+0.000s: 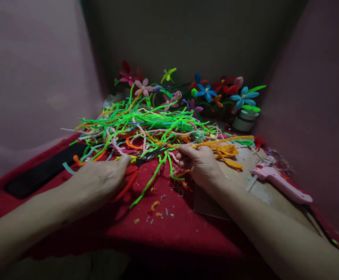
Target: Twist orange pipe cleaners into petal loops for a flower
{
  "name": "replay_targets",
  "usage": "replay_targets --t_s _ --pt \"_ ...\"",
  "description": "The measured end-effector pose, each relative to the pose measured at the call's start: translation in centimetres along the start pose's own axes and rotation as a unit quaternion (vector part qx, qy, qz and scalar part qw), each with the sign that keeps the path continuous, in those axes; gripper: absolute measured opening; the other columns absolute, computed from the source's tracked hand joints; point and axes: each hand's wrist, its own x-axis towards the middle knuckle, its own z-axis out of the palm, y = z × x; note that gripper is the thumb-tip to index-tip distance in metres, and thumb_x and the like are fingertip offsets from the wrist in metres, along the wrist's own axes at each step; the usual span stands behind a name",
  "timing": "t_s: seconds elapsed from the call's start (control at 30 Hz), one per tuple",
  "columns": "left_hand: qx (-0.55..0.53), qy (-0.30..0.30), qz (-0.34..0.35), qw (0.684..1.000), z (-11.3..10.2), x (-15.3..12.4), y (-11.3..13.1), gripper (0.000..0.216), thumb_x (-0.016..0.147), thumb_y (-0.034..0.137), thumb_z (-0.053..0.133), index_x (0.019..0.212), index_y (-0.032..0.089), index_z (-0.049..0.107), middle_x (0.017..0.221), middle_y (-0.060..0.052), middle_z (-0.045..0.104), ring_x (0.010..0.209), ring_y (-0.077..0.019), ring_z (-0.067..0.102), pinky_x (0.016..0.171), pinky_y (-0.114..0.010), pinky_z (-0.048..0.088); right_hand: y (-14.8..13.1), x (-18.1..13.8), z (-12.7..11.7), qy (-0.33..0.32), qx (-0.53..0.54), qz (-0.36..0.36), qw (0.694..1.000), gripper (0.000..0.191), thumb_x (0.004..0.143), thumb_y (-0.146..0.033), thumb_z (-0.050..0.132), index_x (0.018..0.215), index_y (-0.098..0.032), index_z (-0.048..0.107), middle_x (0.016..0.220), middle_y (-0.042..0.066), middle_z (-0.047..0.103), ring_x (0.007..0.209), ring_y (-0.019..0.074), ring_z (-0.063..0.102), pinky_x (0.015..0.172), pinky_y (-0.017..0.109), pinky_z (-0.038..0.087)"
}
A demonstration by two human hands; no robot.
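Observation:
My left hand is closed around scissors with red handles, their dark blades pointing right. The blade tips lie close to the end of an orange pipe cleaner; whether they touch it I cannot tell. Between thumb and fingers, my right hand pinches that pipe cleaner, which stretches off to the right. A folded bundle of orange pipe cleaners lies just beyond the right hand. Behind both hands spreads a tangled heap of green pipe cleaners, mixed with pink, white and other colours.
Fuzzy flowers stand along the back beside a small jar. A pink glue gun rests on a brown board at right. At left lies a long black object. Coloured scraps dot the red cloth.

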Motion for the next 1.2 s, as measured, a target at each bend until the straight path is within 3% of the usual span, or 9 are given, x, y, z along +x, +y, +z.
replay_targets --t_s 0.13,0.27,0.57,0.93,1.2 --pt "0.096 -0.046 -0.006 0.994 -0.4 1.0 1.3 0.025 0.083 0.013 0.026 0.095 0.014 0.049 0.061 -0.007 0.059 0.052 -0.0235 0.056 0.044 -0.029 0.023 -0.2 -0.1 0.0 -0.008 -0.008 0.008 1.0 0.019 0.067 -0.027 0.066 0.059 -0.012 0.059 0.055 0.0 0.06 0.038 0.0074 0.048 0.034 0.021 0.04" --pt "0.09 -0.037 0.002 0.995 0.0 1.6 1.2 0.028 0.084 0.013 0.025 0.095 0.013 0.051 0.067 -0.011 0.063 0.057 -0.026 0.06 0.045 -0.031 0.028 -0.4 -0.1 0.1 -0.013 -0.015 0.017 1.0 0.02 0.067 -0.028 0.066 0.059 -0.012 0.059 0.055 0.001 0.06 0.037 0.0078 0.047 0.034 0.022 0.04" --pt "0.088 -0.047 0.019 0.995 -0.4 1.7 1.6 0.035 0.082 0.01 0.026 0.103 0.011 0.054 0.07 -0.015 0.064 0.057 -0.0294 0.061 0.044 -0.031 0.023 -0.3 -0.2 0.1 -0.036 0.006 0.032 0.999 0.018 0.068 -0.028 0.065 0.062 -0.013 0.059 0.056 0.0 0.06 0.039 0.0073 0.048 0.035 0.021 0.043" --pt "0.074 -0.085 0.014 0.994 -0.5 1.4 2.0 0.04 0.081 0.007 0.027 0.116 0.009 0.048 0.064 -0.011 0.062 0.054 -0.0237 0.059 0.046 -0.031 0.026 -0.3 -0.2 -0.1 -0.063 0.065 0.063 0.994 0.018 0.069 -0.029 0.065 0.065 -0.013 0.059 0.057 -0.001 0.061 0.041 0.007 0.049 0.036 0.019 0.042" --pt "0.048 -0.061 0.053 0.996 1.1 1.2 1.3 0.048 0.08 0.01 0.029 0.126 0.007 0.038 0.059 -0.006 0.058 0.05 -0.0218 0.055 0.044 -0.029 0.028 -0.2 -0.1 0.1 -0.047 0.055 0.059 0.996 0.015 0.067 -0.027 0.066 0.063 -0.013 0.059 0.057 -0.001 0.061 0.04 0.0074 0.049 0.036 0.02 0.041"
